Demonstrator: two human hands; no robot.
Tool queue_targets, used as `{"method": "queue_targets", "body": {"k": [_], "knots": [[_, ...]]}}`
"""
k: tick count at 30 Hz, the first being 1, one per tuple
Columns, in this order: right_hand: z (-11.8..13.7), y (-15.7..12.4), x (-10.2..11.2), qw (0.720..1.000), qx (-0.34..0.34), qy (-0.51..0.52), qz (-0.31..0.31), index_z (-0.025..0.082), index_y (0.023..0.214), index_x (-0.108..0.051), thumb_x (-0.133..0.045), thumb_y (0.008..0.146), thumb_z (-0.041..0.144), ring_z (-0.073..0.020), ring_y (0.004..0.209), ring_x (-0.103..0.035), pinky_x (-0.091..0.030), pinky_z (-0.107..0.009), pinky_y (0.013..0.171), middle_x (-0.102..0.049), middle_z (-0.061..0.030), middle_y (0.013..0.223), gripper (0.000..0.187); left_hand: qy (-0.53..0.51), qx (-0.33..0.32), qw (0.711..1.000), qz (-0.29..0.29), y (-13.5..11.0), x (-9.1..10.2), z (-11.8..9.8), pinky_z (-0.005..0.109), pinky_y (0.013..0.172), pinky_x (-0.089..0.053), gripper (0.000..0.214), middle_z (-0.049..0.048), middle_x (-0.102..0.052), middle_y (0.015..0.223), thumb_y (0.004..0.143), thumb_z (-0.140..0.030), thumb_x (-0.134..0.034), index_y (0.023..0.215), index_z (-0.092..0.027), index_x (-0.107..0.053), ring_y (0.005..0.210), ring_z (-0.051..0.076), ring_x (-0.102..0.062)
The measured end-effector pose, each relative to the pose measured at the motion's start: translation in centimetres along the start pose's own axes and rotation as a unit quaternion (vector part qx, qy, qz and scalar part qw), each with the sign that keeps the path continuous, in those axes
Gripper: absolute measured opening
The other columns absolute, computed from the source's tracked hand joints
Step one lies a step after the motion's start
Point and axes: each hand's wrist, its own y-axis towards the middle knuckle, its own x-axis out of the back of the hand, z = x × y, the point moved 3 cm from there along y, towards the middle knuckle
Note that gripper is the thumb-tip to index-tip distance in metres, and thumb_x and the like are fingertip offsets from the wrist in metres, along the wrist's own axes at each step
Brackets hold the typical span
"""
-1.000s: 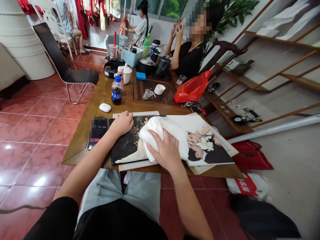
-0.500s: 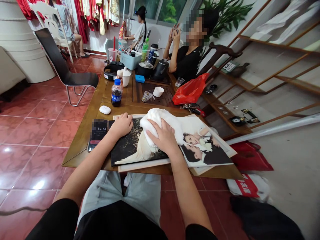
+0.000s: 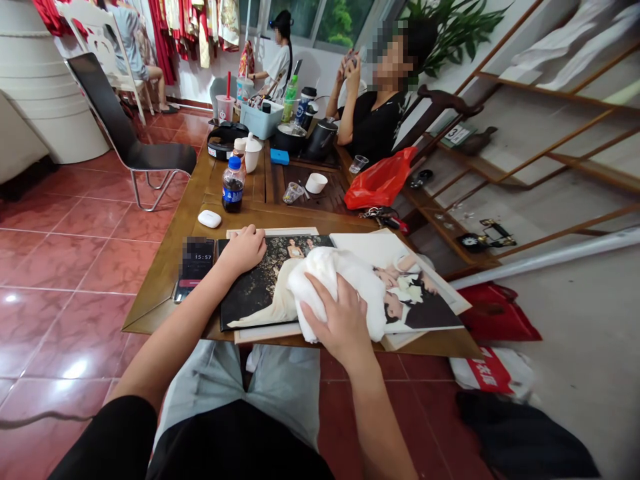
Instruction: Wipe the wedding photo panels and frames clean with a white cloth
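A large wedding photo album (image 3: pixel 255 293) lies spread on the wooden table's near edge, over pale boards. My left hand (image 3: pixel 246 248) rests on the upper part of its dark left page, fingers laid out flat and holding nothing. Bunched under my right hand (image 3: pixel 343 317) is a white cloth (image 3: pixel 325 267), pressed on the album around the middle, near its lower edge. The fingers of that hand curve over the cloth. It covers part of the pictures on both sides. A phone (image 3: pixel 196 267) with a lit screen lies left of the album.
Beyond the album stand a cola bottle (image 3: pixel 233 185), a white earbud case (image 3: pixel 209 219), a paper cup (image 3: pixel 317 183) and a red plastic bag (image 3: pixel 383 180). Across the table a person (image 3: pixel 380 113) holds up a small object. Wooden shelves (image 3: pixel 530 180) rise at right; a black chair (image 3: pixel 150 157) stands left.
My right hand has drawn the white cloth toward me and slightly right, uncovering small figures at the top of the left page. My left hand stays in place.
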Motion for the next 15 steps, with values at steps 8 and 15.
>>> {"method": "queue_targets", "body": {"k": [8,15], "knots": [[3.7,-0.7,0.4,0.999,0.033,0.006,0.006,0.036,0.152,-0.053,-0.051,0.1,0.048,-0.0384,0.137,-0.045,-0.041,-0.06,0.107,-0.045,-0.0166,0.152,0.054,-0.003,-0.001,1.0,-0.004,0.0,-0.1,0.0,0.047,0.098,-0.049,0.035,0.0174,-0.064,0.122,0.107,-0.027,-0.033,0.12,-0.014,-0.064,0.118,0.031,-0.06],[8.4,-1.4,-0.1,0.992,0.102,0.074,0.017,0.04,0.151,-0.053,-0.058,0.094,0.053,-0.0403,0.144,-0.038,-0.032,-0.064,0.114,-0.042,-0.0143,0.158,0.058,-0.007,-0.002,1.0,0.003,0.1,-0.2,0.1,0.047,0.097,-0.049,0.034,0.017,-0.064,0.122,0.107,-0.026,-0.034,0.12,-0.014,-0.063,0.117,0.03,-0.06]]}}
